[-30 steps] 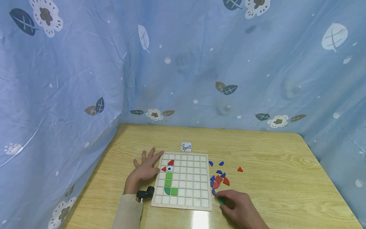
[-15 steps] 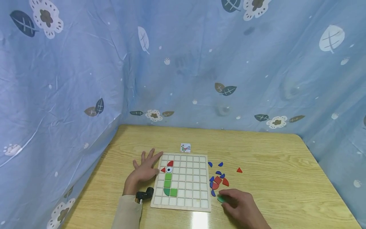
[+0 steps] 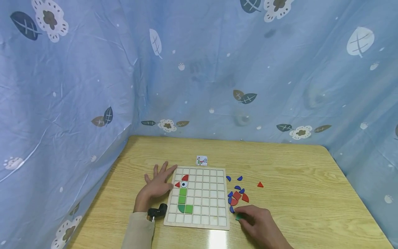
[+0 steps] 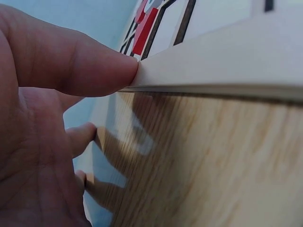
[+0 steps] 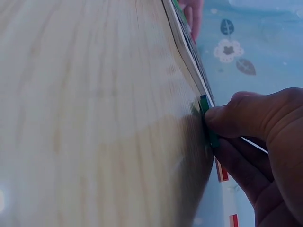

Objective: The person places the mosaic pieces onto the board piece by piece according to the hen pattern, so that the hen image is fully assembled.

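Right hand [image 3: 258, 223]: pinches a green piece [image 3: 238, 217] between thumb and fingertips, low at the table [image 3: 298, 197], just right of the grid board [image 3: 205, 202] by its near right corner. Cannot tell whether contact exists between piece and table. Black device [image 3: 157, 211]: sits at the left wrist, near the board's left edge; emerges from a beige sleeve [image 3: 139, 226].

Grid board: lies flat between both hands. Bears, in the second column from the left, near to far, a green curved piece [image 3: 181, 208], two green squares [image 3: 182, 195], an eye piece [image 3: 184, 184] and a red curved piece [image 3: 185, 177]; also another green square [image 3: 188, 209] and a red triangle [image 3: 177, 185], either side of that column.

Blue half-discs [image 3: 231, 209]: lie scattered right of the board, beginning just beside the right fingertips; mix with red pieces [image 3: 245, 197].

Left hand [image 3: 155, 186]: spreads its fingers, grips nothing; touches the board's left edge with the thumb. Stays well apart from the green piece.

Beyond the board: a small printed card [image 3: 201, 160], then a blue patterned curtain [image 3: 199, 83].
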A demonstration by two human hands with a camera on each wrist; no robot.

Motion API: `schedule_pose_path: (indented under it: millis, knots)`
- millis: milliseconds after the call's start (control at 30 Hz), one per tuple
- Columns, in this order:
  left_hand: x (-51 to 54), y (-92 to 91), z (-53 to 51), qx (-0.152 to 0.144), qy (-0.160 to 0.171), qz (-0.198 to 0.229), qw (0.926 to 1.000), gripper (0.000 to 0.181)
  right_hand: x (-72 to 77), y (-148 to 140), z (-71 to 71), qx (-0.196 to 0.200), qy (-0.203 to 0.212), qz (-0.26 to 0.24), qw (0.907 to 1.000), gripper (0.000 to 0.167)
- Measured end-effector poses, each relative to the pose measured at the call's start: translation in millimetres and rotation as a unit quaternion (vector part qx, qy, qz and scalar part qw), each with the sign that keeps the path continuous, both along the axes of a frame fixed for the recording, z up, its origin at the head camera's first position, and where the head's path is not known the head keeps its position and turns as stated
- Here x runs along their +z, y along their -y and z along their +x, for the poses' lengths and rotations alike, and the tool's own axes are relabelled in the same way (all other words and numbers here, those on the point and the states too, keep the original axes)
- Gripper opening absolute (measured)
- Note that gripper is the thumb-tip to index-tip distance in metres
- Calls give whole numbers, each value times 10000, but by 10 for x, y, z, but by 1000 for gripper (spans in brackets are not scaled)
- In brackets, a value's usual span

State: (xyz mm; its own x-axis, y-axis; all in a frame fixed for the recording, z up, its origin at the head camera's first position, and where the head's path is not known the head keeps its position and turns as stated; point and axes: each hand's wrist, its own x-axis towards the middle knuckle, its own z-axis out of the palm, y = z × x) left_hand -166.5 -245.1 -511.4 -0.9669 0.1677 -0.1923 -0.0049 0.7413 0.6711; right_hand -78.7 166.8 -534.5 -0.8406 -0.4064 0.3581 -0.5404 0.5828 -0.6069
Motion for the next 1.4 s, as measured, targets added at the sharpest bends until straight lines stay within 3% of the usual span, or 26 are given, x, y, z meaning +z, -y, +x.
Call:
schedule_pose_path:
  millis: [167, 367, 467, 867, 1133, 1400]
  knots:
    - [-2, 3, 6, -15, 0, 28, 10000, 88, 18, -2, -19, 141, -66, -90, 9998, 39]
    - [-6, 10, 5, -21, -7, 20, 10000, 88, 61, 94, -111, 706, -849, -441, 9929, 43]
    - [-18, 16, 1, -39, -10, -19, 10000, 88, 94, 184, -162, 981, -953, -554, 9891, 42]
    - [-8, 3, -11, -54, 0, -48, 10000, 89, 216, 520, -274, 1309, -199, -278, 9908, 35]
    - [-5, 5, -7, -46, 1, -41, 10000, 89, 193, 703, -341, 1623, -16, -338, 9862, 30]
    - [-9, 9, -14, -10, -1, -52, 10000, 89, 167, 889, -406, 1692, 295, -190, 9849, 28]
